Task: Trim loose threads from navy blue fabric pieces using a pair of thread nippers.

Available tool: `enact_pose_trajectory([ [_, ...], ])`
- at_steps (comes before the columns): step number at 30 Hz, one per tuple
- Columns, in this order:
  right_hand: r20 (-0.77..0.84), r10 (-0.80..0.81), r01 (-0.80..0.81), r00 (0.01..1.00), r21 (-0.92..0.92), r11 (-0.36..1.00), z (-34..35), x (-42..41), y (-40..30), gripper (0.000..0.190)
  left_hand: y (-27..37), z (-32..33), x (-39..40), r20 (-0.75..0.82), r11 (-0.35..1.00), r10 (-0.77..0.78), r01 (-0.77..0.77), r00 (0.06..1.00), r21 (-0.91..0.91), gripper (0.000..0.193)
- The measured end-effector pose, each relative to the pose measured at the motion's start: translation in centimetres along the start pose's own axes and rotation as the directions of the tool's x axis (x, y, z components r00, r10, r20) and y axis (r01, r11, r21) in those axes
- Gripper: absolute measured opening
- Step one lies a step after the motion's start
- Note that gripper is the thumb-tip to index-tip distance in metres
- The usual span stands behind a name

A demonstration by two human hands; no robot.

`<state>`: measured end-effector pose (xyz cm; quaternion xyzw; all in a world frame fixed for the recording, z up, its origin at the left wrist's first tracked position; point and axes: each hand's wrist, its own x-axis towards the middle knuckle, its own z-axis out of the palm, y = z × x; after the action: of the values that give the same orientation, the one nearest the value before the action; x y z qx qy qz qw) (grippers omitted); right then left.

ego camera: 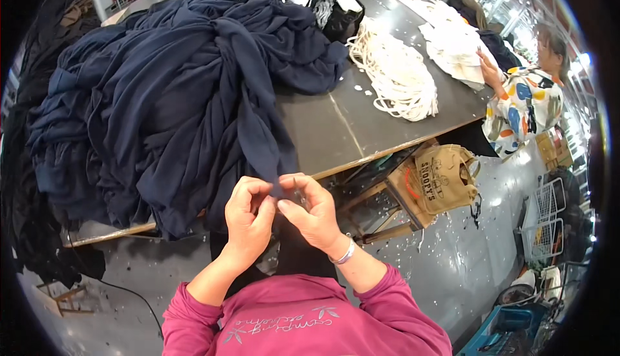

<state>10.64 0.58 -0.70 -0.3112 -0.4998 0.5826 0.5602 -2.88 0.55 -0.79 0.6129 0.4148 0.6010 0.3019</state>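
A large heap of navy fabric garments (169,84) covers the left side of the table, some hanging over its front edge. One narrow navy fabric strip (261,128) runs from the heap to my hands. My left hand (249,215) pinches the strip's end between thumb and forefinger. Close against it, my right hand (312,208) pinches the same end from the other side. Something small, thin and dark shows among the right fingers; what it is I cannot tell. A silvery bracelet (345,252) circles my right wrist.
On the dark table (324,128) lie a bundle of white cord (397,75) and a black plastic bag (336,12). A canvas bag (445,179) rests on a wooden stool (387,196) at right. A person (528,99) handles white fabric (457,41). A cable (131,290) crosses the floor.
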Motion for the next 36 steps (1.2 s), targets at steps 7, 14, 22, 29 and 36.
enact_pose_trajectory([
  [7, -0.049, -0.149, 0.141, 0.988, -0.140, 0.980, 0.2, 0.7, 1.2, 0.021, 0.3, 0.2, 0.4, 0.082, 0.938, 0.225, -0.238, 0.971, 0.250, 0.022],
  [14, 0.025, -0.169, 0.168, 0.985, -0.314, 0.934, -0.4, 0.6, 0.5, 0.013, 0.0, -0.5, 0.4, 0.146, 0.923, 0.218, -0.253, 0.965, 0.291, 0.024],
  [22, 0.179, -0.355, 0.382, 0.917, -0.644, 0.663, -1.3, 1.4, -0.6, 0.012, 1.5, -1.8, 1.1, 0.132, 0.983, 0.089, -0.108, 0.987, 0.150, 0.012],
  [29, -0.031, 0.268, -0.232, 0.963, 0.410, 0.882, -3.6, 2.1, 0.0, 0.009, 0.7, -3.2, 2.0, 0.310, 0.574, -0.493, 0.572, 0.813, -0.586, 0.016],
  [36, 0.175, 0.266, -0.308, 0.948, 0.718, 0.624, -4.4, 3.0, 2.1, 0.018, -0.2, -3.8, 2.5, 0.387, 0.367, -0.453, 0.563, 0.803, -0.740, 0.022],
])
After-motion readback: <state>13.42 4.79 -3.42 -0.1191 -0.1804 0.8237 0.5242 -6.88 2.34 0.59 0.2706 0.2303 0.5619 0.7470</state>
